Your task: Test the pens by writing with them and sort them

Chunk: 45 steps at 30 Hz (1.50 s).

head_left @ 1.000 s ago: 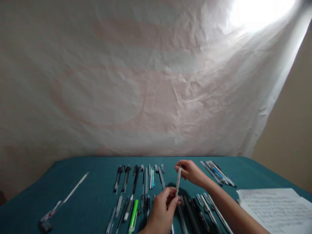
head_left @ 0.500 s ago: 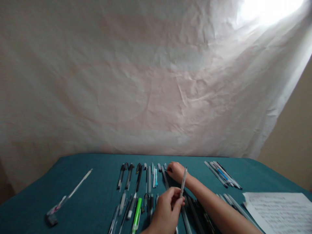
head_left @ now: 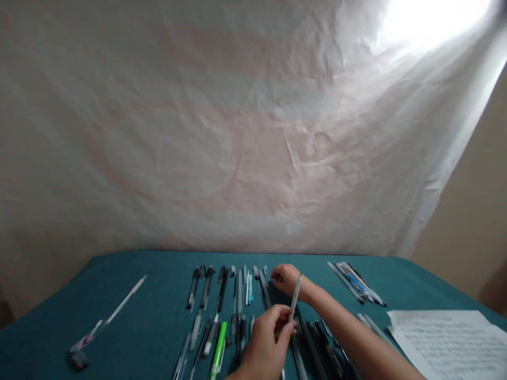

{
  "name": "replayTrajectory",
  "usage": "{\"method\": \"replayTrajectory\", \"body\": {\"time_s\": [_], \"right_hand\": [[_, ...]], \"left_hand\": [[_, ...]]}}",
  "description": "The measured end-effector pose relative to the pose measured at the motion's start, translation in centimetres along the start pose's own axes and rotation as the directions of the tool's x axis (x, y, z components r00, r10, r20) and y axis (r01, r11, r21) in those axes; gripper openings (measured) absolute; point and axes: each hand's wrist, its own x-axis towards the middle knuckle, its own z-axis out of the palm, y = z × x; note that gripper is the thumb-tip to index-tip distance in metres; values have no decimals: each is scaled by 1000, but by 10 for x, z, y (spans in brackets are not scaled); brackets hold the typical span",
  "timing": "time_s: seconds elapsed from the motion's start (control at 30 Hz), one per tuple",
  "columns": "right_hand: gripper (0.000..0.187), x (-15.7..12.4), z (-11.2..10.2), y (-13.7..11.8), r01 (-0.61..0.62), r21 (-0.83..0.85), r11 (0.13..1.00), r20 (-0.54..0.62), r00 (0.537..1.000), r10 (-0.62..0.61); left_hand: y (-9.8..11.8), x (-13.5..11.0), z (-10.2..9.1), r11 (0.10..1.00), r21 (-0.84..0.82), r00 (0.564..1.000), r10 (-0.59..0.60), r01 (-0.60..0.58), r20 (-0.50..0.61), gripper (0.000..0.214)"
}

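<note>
My left hand [head_left: 269, 338] is closed around a slim, pale see-through pen [head_left: 296, 295], which stands nearly upright with its dark tip upward. Beyond it, my right hand [head_left: 291, 279] reaches across to the far rows, palm down with fingers loosely curled. Nothing shows between those fingers. Just left of the fingertips lies a small clear pen cap [head_left: 265, 270], apart from them. A long clear pen [head_left: 264, 289] lies beside that cap. Black-capped pens [head_left: 208, 287] and a light blue pen [head_left: 250, 289] lie in line further left.
A nearer row has a green highlighter [head_left: 219, 351] and several pens. Dark pens [head_left: 327, 351] lie under my right forearm. At right are a bundle of pens [head_left: 356, 282] and written paper sheets [head_left: 447, 338]. A thin white stick [head_left: 125, 301] and a dark lump [head_left: 77, 360] lie at left.
My right hand has drawn slightly away to the right from the small clear cap, which stays on the table. The left hand keeps its hold on the pen. The whole view has shifted a little.
</note>
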Motion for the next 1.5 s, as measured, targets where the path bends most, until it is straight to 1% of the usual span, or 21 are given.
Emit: {"method": "replayTrajectory", "body": {"time_s": [0.07,0.17,0.33,0.47,0.6,0.73,0.83,0.9,0.93,1.0,1.03,1.07,1.13,1.2,1.3,1.5], "right_hand": [[24,2,2,-5,42,22,999,3,999,-42],[24,3,8,-9,70,32,997,3,998,-70],[18,4,17,-9,75,18,997,-4,997,-75],[16,1,18,-7,57,-5,998,-15,998,-57],[15,-11,15,-5,47,-23,999,-23,999,-47],[18,-32,7,0,21,-37,999,-60,998,-23],[19,-48,-6,6,-7,-14,1000,-112,994,5],[15,-59,-20,9,-10,103,995,-178,984,28],[14,-64,-28,11,-5,199,980,-207,977,47],[13,-73,-47,12,11,421,907,-219,972,90],[15,-78,-58,12,19,522,853,-196,976,98],[17,-83,-68,12,30,605,796,-175,980,96],[20,-92,-87,12,61,700,712,-171,982,84],[22,-100,-102,11,84,728,680,-188,979,80],[24,-110,-115,7,93,720,688,-203,976,80],[19,-116,-123,-2,102,575,812,-246,968,53]], "left_hand": [[-1,0,0,1000,3,1000,6,-6,-3,15],[-2,1,1,1000,8,1000,10,-10,-8,15],[-2,1,0,1000,13,1000,15,-15,2,15],[-2,1,0,1000,13,1000,16,-16,0,15],[-2,2,0,1000,10,1000,14,-14,-1,15],[-2,1,1,1000,5,1000,12,-12,9,15],[-2,0,1,1000,8,1000,7,-8,18,16],[-1,0,0,1000,24,1000,6,-6,26,17],[0,0,0,999,34,1000,6,-6,27,18],[1,0,0,999,51,999,8,-10,31,19],[2,0,0,998,58,999,11,-12,31,20],[3,0,-1,998,68,999,12,-14,29,20],[5,-1,-1,995,97,1000,12,-15,27,22],[6,-1,-1,991,132,1000,9,-11,22,23],[8,-1,-1,987,161,1000,6,-10,25,24],[9,0,1,986,167,999,24,-31,43,25]]}}
